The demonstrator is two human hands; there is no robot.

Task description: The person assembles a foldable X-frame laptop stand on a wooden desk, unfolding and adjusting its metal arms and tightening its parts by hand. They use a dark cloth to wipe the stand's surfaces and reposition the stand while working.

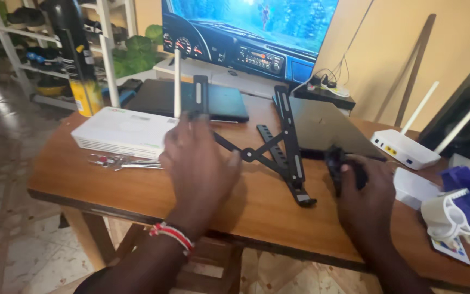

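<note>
A black folding laptop stand (285, 142) lies spread open on the wooden table (137, 190). My left hand (199, 166) rests over the stand's left rail, fingers curled on its upper part. My right hand (363, 196) is closed around a small black object (337, 163) at the front edge of a closed grey laptop (327, 128); what the object is cannot be told. A beaded band sits on my left wrist.
A white router (123, 130) with an upright antenna and keys (116, 161) lie at the left. Another white router (403, 148), a white box (417, 188) and blue-white plastic parts (463, 209) sit right. A dark laptop (191, 100) and a screen (246, 27) stand behind.
</note>
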